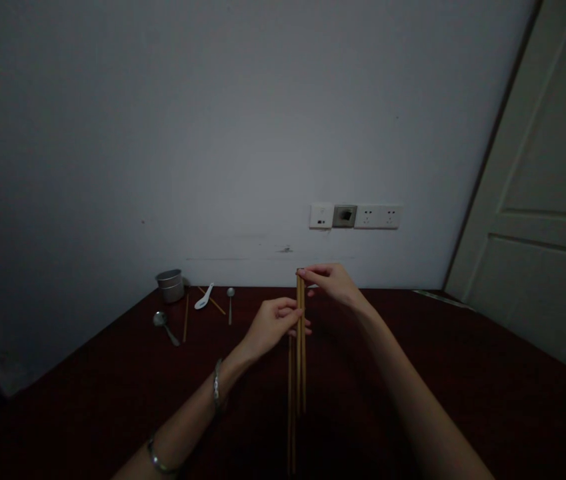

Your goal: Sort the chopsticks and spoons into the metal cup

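Wooden chopsticks (299, 367) well right of the metal cup (171, 288), left hand (271, 325) gripping their middle, right hand (333, 283) pinching their upper ends, dark red table (473, 367) beneath, large spoon (160, 319) in front of the cup, white spoon (203, 299) and small spoon (231, 293) right of it, wall sockets (378, 217) beyond it, far right

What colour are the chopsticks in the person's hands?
The chopsticks are yellowish brown, shown best in the head view.

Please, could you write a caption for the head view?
Hands holding chopsticks over a dark red table, metal cup and spoons at left.
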The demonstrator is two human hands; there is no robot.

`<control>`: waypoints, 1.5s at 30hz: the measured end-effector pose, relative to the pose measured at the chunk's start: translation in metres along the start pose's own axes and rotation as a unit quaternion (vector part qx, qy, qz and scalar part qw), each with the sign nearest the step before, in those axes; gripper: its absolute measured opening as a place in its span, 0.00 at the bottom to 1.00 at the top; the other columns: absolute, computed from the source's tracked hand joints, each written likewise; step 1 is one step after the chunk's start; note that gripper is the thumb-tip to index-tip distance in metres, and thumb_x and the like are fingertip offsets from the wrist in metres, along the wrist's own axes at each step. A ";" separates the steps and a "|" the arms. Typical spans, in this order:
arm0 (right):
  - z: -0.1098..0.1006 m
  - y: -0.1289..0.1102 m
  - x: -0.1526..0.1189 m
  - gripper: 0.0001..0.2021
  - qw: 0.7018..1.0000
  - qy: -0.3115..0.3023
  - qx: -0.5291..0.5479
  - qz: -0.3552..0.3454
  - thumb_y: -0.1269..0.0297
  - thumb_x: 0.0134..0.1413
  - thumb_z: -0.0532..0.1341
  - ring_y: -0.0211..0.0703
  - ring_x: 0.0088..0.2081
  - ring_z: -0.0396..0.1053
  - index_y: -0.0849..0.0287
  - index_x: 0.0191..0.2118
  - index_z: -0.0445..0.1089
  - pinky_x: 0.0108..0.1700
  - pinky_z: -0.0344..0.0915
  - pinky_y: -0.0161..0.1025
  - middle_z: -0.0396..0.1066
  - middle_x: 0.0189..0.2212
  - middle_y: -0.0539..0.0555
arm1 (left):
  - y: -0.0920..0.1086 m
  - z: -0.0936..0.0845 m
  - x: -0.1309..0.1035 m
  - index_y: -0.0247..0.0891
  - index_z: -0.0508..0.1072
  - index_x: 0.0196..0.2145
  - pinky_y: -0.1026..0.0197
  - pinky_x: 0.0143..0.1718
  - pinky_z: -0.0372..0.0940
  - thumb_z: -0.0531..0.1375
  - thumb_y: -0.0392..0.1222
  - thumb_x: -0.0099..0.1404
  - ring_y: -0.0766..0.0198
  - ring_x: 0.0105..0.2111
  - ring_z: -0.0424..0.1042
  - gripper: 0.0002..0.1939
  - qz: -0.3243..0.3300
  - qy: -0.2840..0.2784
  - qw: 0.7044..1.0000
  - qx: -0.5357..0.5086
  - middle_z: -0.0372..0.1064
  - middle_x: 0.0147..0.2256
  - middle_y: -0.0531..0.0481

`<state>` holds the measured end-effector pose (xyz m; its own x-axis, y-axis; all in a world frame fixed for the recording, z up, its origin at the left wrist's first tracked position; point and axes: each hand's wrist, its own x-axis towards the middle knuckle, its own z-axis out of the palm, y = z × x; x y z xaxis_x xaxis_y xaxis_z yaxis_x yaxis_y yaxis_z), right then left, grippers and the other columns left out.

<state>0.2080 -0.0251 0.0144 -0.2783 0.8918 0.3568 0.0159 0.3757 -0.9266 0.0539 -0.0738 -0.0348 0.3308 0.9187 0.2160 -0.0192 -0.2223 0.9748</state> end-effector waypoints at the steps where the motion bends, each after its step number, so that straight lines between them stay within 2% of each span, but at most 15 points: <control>1: 0.000 0.000 0.000 0.13 1.000 -0.002 0.004 0.000 0.57 0.39 0.65 0.34 0.26 0.65 0.63 0.27 0.73 0.24 0.64 0.31 0.69 0.22 0.50 | 0.000 0.000 0.000 0.31 0.68 0.36 0.65 0.26 0.65 0.60 0.47 0.56 0.61 0.27 0.74 0.15 -0.002 0.001 1.000 -0.001 0.73 0.30 0.42; 5: 0.002 0.002 0.001 0.13 1.000 -0.007 0.020 0.007 0.57 0.39 0.65 0.33 0.25 0.64 0.63 0.27 0.73 0.25 0.64 0.31 0.69 0.22 0.49 | 0.002 0.000 -0.001 0.31 0.68 0.36 0.64 0.28 0.65 0.60 0.46 0.57 0.61 0.28 0.74 0.15 -0.011 -0.004 1.000 -0.011 0.73 0.31 0.42; 11: 0.005 0.002 0.001 0.12 0.998 0.027 0.038 0.043 0.58 0.36 0.66 0.33 0.24 0.65 0.63 0.26 0.73 0.25 0.64 0.32 0.69 0.22 0.49 | 0.001 -0.002 0.001 0.31 0.68 0.35 0.63 0.28 0.65 0.60 0.44 0.57 0.60 0.29 0.74 0.13 -0.017 -0.013 0.999 -0.024 0.73 0.31 0.41; 17: 0.009 0.004 -0.001 0.13 0.996 0.022 0.049 0.065 0.58 0.36 0.67 0.31 0.23 0.64 0.63 0.28 0.73 0.25 0.64 0.31 0.69 0.22 0.49 | 0.004 -0.006 0.001 0.29 0.69 0.37 0.62 0.29 0.66 0.59 0.43 0.57 0.60 0.28 0.74 0.13 -0.010 -0.015 0.999 -0.028 0.73 0.30 0.42; 23: 0.010 0.008 -0.001 0.12 0.997 0.002 0.048 0.054 0.59 0.35 0.67 0.30 0.22 0.63 0.63 0.25 0.72 0.26 0.64 0.31 0.67 0.20 0.47 | 0.003 -0.010 0.003 0.30 0.70 0.38 0.61 0.31 0.67 0.59 0.43 0.58 0.61 0.28 0.74 0.14 -0.022 -0.036 0.999 -0.031 0.73 0.30 0.41; 29: 0.012 0.017 0.002 0.13 0.997 0.015 0.053 0.063 0.59 0.33 0.68 0.30 0.21 0.63 0.63 0.25 0.72 0.26 0.62 0.31 0.67 0.20 0.47 | 0.002 -0.015 0.002 0.28 0.71 0.34 0.59 0.33 0.67 0.59 0.44 0.57 0.60 0.29 0.74 0.14 -0.051 -0.067 0.995 -0.053 0.73 0.31 0.39; 39: 0.019 0.013 -0.002 0.16 0.997 0.030 0.043 0.057 0.57 0.30 0.69 0.31 0.20 0.63 0.64 0.25 0.72 0.25 0.63 0.32 0.67 0.19 0.47 | 0.002 -0.011 -0.002 0.29 0.73 0.29 0.60 0.33 0.66 0.62 0.44 0.54 0.61 0.30 0.74 0.12 -0.062 -0.057 0.996 -0.015 0.73 0.32 0.38; 45: 0.008 0.008 -0.017 0.15 0.998 0.026 -0.011 0.053 0.56 0.35 0.66 0.31 0.20 0.63 0.64 0.28 0.72 0.25 0.63 0.32 0.69 0.21 0.49 | -0.002 -0.012 0.000 0.30 0.73 0.29 0.61 0.33 0.66 0.62 0.43 0.54 0.63 0.29 0.74 0.11 -0.067 -0.047 0.997 -0.011 0.74 0.31 0.40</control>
<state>0.2048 -0.0391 -0.0002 -0.2232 0.9387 0.2628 0.0632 0.2830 -0.9570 0.0426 -0.0695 -0.0359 0.4193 0.9044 0.0787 0.0101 -0.0913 0.9958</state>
